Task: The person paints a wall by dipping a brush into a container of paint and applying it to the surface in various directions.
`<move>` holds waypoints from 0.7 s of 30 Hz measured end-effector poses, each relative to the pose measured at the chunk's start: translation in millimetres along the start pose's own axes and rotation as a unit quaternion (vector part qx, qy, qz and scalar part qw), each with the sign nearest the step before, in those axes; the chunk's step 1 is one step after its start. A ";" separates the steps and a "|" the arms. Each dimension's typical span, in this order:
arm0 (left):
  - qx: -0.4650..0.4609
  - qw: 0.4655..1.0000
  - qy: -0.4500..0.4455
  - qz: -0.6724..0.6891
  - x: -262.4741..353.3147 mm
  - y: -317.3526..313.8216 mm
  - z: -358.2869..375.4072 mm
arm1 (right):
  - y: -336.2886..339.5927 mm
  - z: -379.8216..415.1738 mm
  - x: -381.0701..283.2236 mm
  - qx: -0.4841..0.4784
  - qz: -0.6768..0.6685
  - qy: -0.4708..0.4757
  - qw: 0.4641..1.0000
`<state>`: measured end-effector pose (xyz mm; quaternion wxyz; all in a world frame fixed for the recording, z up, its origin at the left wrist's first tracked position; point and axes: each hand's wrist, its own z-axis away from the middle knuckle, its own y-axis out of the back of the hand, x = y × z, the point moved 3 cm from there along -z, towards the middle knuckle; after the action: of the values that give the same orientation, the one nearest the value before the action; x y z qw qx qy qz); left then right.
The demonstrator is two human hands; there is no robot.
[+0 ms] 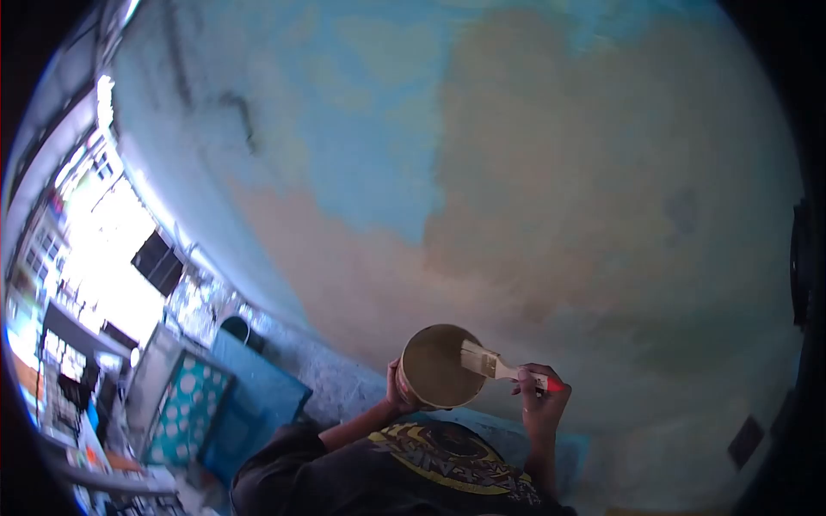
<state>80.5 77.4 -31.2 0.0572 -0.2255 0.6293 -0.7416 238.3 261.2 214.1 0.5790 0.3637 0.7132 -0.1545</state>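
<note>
A round tub (428, 375) with a tan inside is held up near the wall, its open top toward the camera. My left hand (399, 389) is wrapped round the tub's left side. In my right hand (542, 397) is a flat paintbrush (492, 362) with a pale handle and a red end. Its bristles lie over the tub's right part, inside the rim; whether they touch the inside is not clear. Behind them rises a wall (551, 198) with blue patches and brownish, beige areas.
To the left are a blue board or panel (249, 413), a teal polka-dot cloth or panel (188, 404), and a dark bucket (235, 328) by the wall's foot. Bright daylight comes in at the far left. A dark square (746, 442) shows at the lower right.
</note>
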 end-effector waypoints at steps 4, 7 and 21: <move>0.020 0.999 -0.030 0.011 2.3 -9.2 7.2 | 1.6 1.5 17.5 0.041 -0.095 -0.030 0.994; 0.033 0.997 -0.055 0.041 10.7 -1.8 5.3 | 0.2 -8.6 4.5 0.017 -0.092 -0.076 0.993; -0.031 0.992 -0.082 0.094 63.8 -0.3 31.0 | -67.7 -13.6 4.5 0.001 -0.103 -0.093 0.990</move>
<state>36.2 25.8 -10.9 0.1714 -0.2273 0.6636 -0.6918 181.0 224.9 200.1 0.6233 0.2726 0.6901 -0.2470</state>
